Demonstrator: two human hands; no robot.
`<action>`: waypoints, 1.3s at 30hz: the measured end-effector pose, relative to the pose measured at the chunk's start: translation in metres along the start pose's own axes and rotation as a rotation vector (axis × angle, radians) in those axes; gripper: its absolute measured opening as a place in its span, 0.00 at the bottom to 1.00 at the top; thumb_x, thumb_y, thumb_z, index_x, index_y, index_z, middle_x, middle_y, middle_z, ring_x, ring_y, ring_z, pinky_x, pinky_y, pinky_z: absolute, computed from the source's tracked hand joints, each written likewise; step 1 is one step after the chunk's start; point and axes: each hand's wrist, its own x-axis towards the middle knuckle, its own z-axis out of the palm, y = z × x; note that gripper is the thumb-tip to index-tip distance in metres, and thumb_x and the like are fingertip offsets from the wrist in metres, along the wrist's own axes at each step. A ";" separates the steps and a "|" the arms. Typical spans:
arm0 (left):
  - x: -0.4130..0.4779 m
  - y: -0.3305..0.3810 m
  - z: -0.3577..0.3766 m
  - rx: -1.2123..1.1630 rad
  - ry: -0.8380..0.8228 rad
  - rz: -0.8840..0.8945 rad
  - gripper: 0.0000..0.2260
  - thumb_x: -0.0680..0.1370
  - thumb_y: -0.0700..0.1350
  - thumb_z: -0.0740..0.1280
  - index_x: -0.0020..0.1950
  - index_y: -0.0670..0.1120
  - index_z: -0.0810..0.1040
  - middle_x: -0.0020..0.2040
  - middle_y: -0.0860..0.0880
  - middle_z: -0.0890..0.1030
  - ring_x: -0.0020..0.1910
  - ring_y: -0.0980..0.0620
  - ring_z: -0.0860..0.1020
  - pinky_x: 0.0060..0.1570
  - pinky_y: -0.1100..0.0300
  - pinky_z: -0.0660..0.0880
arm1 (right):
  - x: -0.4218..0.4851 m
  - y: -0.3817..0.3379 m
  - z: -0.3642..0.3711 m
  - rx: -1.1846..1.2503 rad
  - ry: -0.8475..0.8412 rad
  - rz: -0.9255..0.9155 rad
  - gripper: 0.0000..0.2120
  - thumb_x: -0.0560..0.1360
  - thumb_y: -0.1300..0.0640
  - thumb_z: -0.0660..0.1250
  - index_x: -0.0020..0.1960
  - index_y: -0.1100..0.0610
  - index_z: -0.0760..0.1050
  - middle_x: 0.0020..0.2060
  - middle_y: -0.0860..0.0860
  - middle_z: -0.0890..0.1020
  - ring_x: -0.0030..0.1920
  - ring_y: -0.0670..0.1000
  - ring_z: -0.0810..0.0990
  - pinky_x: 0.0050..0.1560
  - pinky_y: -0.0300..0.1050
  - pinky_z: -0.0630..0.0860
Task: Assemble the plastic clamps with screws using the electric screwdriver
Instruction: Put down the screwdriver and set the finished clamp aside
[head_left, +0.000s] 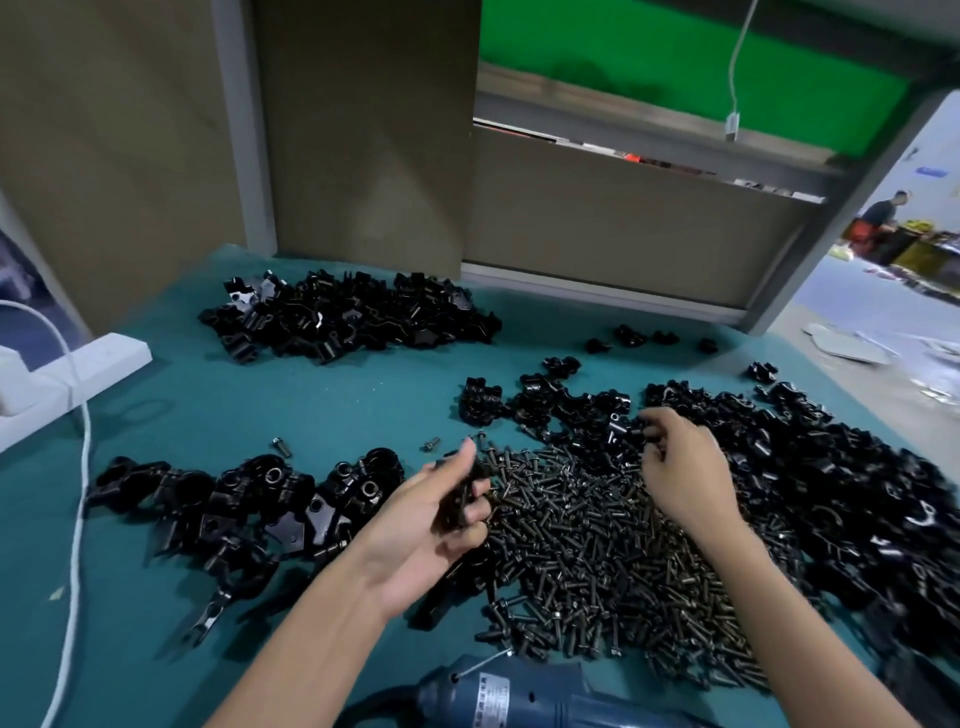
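Plastic clamps (810, 467) lay heaped on the teal surface (322, 415) beside a screw pile (597, 551), and the blue electric screwdriver (498, 691) lay at the near edge. The left hand (431, 525) grasped dark parts (460, 501) above the screws. The right hand (680, 467) rested among the clamps, fingers curled; its grip could not be determined.

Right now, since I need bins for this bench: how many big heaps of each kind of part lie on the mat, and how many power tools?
Heaps of black clamp parts: 3 (far, near left, right)
Heap of screws: 1
Electric screwdriver: 1
Total: 5
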 end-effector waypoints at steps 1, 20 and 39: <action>-0.001 0.000 -0.001 0.015 -0.016 -0.002 0.16 0.75 0.46 0.69 0.59 0.42 0.69 0.39 0.47 0.75 0.32 0.54 0.70 0.26 0.65 0.66 | 0.017 0.003 0.005 -0.047 -0.044 -0.019 0.22 0.76 0.69 0.61 0.68 0.56 0.72 0.59 0.54 0.80 0.61 0.58 0.75 0.55 0.55 0.77; 0.004 -0.002 -0.004 0.238 -0.001 0.296 0.18 0.66 0.35 0.74 0.54 0.47 0.86 0.56 0.45 0.85 0.56 0.48 0.83 0.54 0.60 0.80 | 0.016 -0.059 -0.019 0.739 -0.456 0.001 0.09 0.76 0.50 0.67 0.39 0.51 0.81 0.38 0.49 0.83 0.40 0.50 0.78 0.47 0.46 0.72; -0.003 -0.009 -0.006 0.161 0.004 0.423 0.18 0.65 0.42 0.75 0.54 0.38 0.82 0.49 0.42 0.86 0.49 0.49 0.84 0.48 0.55 0.82 | -0.057 -0.107 0.001 1.174 -0.645 -0.010 0.15 0.73 0.45 0.66 0.43 0.54 0.85 0.38 0.51 0.85 0.36 0.43 0.81 0.36 0.33 0.74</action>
